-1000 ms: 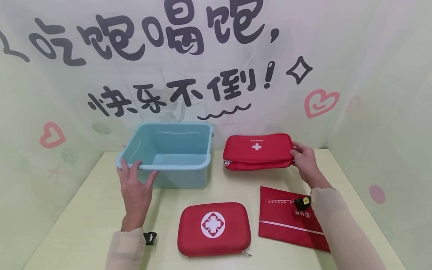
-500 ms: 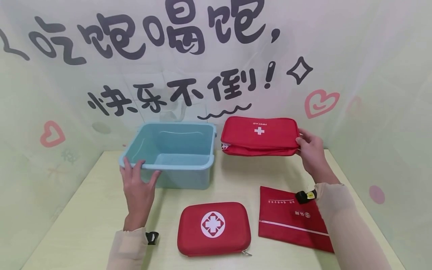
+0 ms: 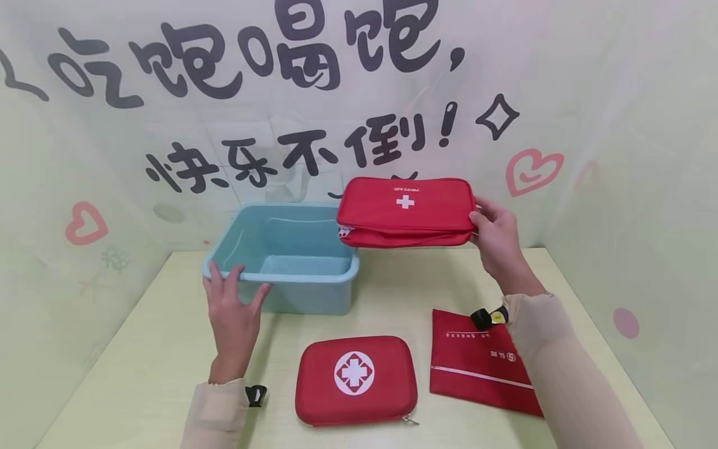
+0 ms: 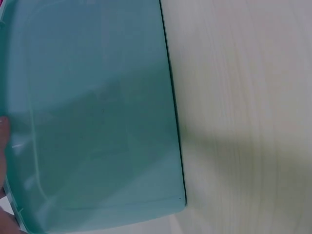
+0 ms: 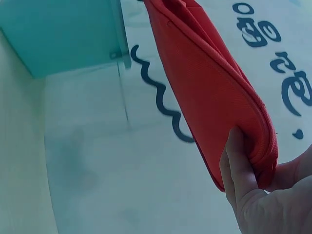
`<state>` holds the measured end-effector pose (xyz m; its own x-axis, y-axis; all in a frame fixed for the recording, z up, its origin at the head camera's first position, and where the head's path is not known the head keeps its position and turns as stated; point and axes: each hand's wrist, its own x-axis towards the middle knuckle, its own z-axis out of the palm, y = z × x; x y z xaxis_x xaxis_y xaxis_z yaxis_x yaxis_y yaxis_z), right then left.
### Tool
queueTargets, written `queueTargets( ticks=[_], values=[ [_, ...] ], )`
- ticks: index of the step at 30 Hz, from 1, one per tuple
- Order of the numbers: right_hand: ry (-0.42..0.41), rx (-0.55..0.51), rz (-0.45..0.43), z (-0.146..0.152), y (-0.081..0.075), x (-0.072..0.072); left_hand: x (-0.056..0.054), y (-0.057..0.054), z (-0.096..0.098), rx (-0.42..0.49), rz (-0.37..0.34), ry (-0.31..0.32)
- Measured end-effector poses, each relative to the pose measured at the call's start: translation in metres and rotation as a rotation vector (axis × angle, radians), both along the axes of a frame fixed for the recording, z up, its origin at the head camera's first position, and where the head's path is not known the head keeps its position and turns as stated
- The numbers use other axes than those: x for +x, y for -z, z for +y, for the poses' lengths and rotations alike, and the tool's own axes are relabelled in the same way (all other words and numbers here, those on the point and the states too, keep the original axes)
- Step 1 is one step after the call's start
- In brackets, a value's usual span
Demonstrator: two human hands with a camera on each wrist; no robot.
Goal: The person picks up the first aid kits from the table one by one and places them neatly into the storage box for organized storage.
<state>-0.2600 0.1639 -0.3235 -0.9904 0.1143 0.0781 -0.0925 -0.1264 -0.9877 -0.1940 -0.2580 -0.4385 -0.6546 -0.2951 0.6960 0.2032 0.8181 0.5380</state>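
Note:
My right hand point(image 3: 499, 243) pinches the right end of a red first aid pouch point(image 3: 406, 206), thumb on top and fingers beneath. The pouch is up off the table, its left end overlapping the right rim of a light blue plastic bin point(image 3: 303, 293) in the head view. From below, the right wrist view shows the pouch point(image 5: 209, 92) with my fingers point(image 5: 239, 165) against its underside. My left hand point(image 3: 232, 318) grips the bin's near left rim, fingers over the edge and thumb along the front. In the left wrist view the bin's front wall point(image 4: 97, 122) fills the left side.
A red hard-shell first aid case point(image 3: 356, 380) with a white cross lies at the table's front middle. To its right is a flat red zip bag point(image 3: 477, 365), partly under my right forearm. A printed curtain point(image 3: 359, 100) stands behind and at both sides of the table point(image 3: 140, 374).
My right hand has raised the first aid pouch off the table, then carried it left toward the bin. The bin and my left hand have shifted slightly right.

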Motion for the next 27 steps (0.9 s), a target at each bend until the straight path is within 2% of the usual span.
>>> queueTargets(
  ticks=[11, 16, 27],
  values=[
    [-0.019, -0.016, 0.007, -0.055, -0.001, -0.005, -0.001, 0.000, 0.004, -0.002, -0.010, -0.002],
    [-0.019, -0.037, -0.019, -0.078, -0.001, -0.006, -0.001, 0.001, 0.005, -0.011, -0.020, -0.013],
    [-0.020, -0.027, -0.052, -0.113, 0.007, -0.008, -0.001, 0.003, 0.008, -0.023, -0.009, -0.015]
  ],
)
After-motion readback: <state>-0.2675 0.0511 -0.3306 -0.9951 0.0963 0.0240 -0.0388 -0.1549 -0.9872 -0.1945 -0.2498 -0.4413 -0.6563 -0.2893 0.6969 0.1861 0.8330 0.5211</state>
